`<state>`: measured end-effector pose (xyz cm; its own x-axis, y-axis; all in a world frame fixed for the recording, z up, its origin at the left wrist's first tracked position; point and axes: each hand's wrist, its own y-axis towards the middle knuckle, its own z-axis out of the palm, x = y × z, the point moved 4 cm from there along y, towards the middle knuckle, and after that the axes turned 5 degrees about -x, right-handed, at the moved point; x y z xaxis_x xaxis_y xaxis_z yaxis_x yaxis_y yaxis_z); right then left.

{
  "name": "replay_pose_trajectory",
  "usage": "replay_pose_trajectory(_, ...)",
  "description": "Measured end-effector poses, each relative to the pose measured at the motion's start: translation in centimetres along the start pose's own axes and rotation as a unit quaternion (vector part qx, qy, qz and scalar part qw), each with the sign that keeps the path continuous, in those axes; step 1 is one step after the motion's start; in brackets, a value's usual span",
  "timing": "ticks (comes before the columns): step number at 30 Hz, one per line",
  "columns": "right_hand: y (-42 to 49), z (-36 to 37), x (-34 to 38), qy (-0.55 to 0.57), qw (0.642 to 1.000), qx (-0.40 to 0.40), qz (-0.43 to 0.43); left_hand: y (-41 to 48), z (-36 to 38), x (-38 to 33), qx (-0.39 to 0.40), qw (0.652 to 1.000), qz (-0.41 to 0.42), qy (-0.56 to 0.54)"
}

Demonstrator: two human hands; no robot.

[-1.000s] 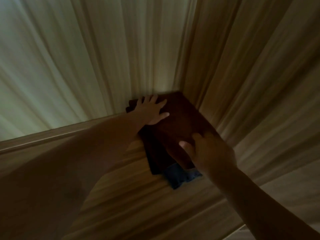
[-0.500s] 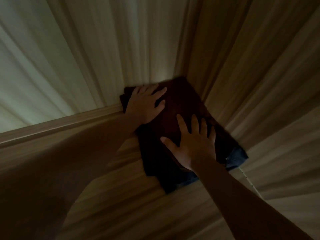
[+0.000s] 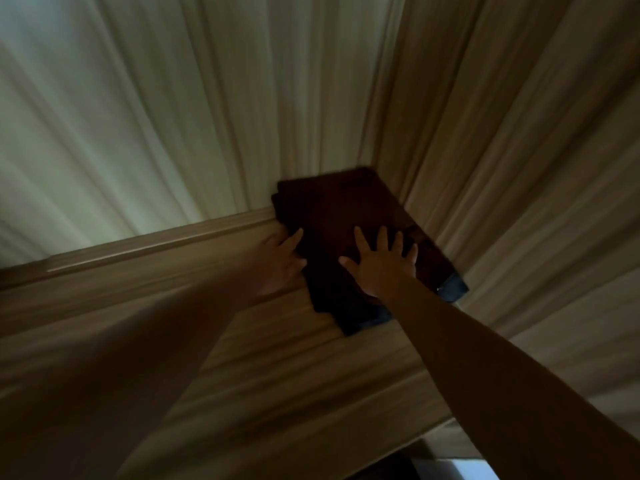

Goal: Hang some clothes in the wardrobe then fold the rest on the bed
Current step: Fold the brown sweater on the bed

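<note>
A stack of folded clothes lies in the back right corner of a wooden wardrobe shelf (image 3: pixel 277 358). A dark reddish-brown garment (image 3: pixel 332 209) is on top, and blue denim (image 3: pixel 453 287) sticks out beneath it at the front right. My right hand (image 3: pixel 381 265) rests flat on the top garment with fingers spread. Against the stack's left edge, my left hand (image 3: pixel 282 261) touches with straight fingers. The scene is dim and blurred.
The wardrobe's back wall (image 3: pixel 156 133) and right side wall (image 3: pixel 519 168) meet just behind the stack. A wooden ledge (image 3: pixel 156 244) runs along the back of the shelf. The shelf's front edge shows at the lower right.
My left hand has slid off the top of the stack to its left edge. My right hand stays flat on top, and the stack sits deeper in the corner.
</note>
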<state>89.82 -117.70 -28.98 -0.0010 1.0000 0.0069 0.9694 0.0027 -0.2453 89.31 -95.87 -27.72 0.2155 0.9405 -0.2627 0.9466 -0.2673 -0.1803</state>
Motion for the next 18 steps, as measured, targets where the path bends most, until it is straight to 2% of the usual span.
replay_pose_trajectory(7,-9.1,-0.8,4.3,0.027,0.992,0.007,-0.12,-13.9,0.0,6.2,0.027,0.99,-0.136,0.023)
replay_pose_trajectory(11,-15.5,-1.4,9.1,0.097,0.97,0.062,-0.213,-21.3,-1.0,7.3,0.009,0.985,-0.174,0.003)
replay_pose_trajectory(13,-19.1,-1.4,11.4,0.094,0.962,0.101,-0.237,-25.5,-1.1,7.5,0.008,0.98,-0.198,-0.024)
replay_pose_trajectory(18,-27.6,-0.8,16.9,0.095,0.948,0.105,-0.285,-36.1,-1.0,7.1,-0.028,0.968,-0.243,-0.062)
